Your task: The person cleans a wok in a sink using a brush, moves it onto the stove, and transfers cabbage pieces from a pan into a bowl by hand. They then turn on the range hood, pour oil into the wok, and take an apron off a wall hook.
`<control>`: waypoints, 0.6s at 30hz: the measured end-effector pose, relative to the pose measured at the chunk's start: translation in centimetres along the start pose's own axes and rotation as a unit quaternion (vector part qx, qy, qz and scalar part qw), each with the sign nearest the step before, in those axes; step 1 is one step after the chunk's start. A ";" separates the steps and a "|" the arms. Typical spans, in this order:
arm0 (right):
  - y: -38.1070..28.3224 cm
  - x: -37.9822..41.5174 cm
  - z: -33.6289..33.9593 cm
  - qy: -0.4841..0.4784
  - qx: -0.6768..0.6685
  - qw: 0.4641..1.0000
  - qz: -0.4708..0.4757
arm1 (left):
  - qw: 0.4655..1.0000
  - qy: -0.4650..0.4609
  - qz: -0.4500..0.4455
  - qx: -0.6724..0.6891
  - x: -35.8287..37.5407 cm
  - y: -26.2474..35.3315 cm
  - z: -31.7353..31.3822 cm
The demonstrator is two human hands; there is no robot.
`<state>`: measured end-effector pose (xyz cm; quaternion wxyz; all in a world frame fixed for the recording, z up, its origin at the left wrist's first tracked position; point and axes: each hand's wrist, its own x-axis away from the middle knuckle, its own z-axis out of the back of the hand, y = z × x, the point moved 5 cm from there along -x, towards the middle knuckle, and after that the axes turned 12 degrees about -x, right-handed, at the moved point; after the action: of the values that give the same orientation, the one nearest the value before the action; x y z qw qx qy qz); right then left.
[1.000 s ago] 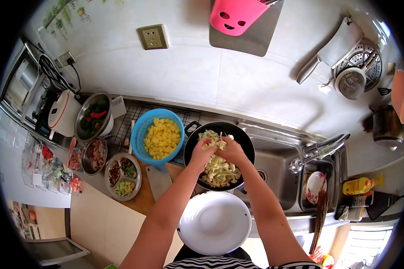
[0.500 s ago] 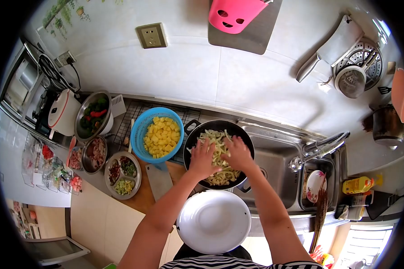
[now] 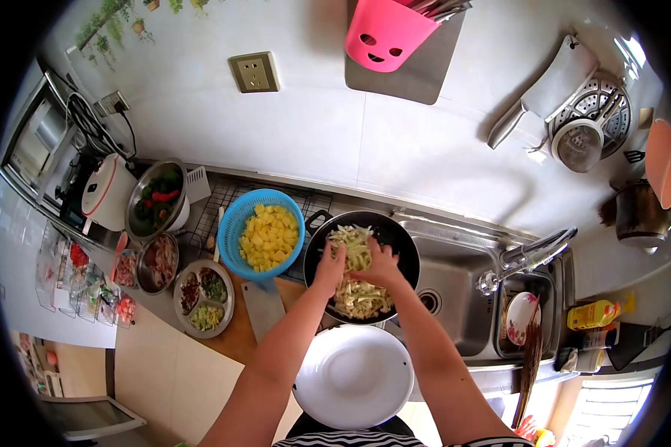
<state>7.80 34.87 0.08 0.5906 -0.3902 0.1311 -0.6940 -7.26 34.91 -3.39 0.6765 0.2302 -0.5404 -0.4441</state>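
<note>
**Both hands in the pan of cabbage**

While both hands meet over the pan [image 3: 395, 242], the cabbage [image 3: 354, 257] lies heaped inside it, pale strips filling the middle. The left hand [image 3: 329, 267] and right hand [image 3: 380, 267] press together on the heap, fingers curled around a clump of cabbage between them. Just left of the pan stands a blue colander [image 3: 235, 227] of yellow cubes. Below the pan, near the person, sits a white bowl [image 3: 354, 376]. Right of the pan is the sink [image 3: 455, 298] with its tap [image 3: 529, 257]. Farther left on the bench [image 3: 238, 335], a divided dish [image 3: 203, 298] holds chopped bits, beside a cleaver [image 3: 263, 309].
</note>
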 end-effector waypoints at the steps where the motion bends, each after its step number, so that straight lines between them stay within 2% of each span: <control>1: -0.5 0.2 -0.2 -0.018 -0.053 0.998 0.012 | 1.000 0.009 -0.006 0.025 -0.5 0.0 -0.5; 2: -0.3 0.2 -0.4 -0.019 -0.050 0.998 0.013 | 0.999 0.035 -0.015 0.009 -1.1 0.2 -0.8; 4: -0.5 0.3 -0.6 -0.010 -0.119 0.990 0.078 | 0.998 0.031 -0.038 0.041 -0.7 0.6 -1.1; 6: -0.7 1.2 0.2 0.011 -0.127 0.986 0.107 | 0.995 0.027 -0.062 0.069 0.2 1.6 -1.3; 8: -1.8 2.8 1.5 0.058 -0.132 0.976 0.164 | 0.987 0.033 -0.131 0.088 2.5 3.6 -1.1; 9: -2.0 3.3 1.7 0.057 -0.133 0.975 0.166 | 0.987 0.035 -0.131 0.087 3.0 3.9 -1.2; 12: -3.2 5.0 2.8 0.116 -0.157 0.947 0.253 | 0.961 0.070 -0.250 0.089 5.0 6.1 -0.8; 18: -5.3 7.8 5.4 0.161 -0.189 0.927 0.281 | 0.949 0.042 -0.292 0.114 8.6 9.5 0.2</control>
<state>7.80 30.61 10.09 0.6481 -0.3246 0.4573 -0.5152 -3.88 32.42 8.70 0.5088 0.4719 -0.4679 -0.5473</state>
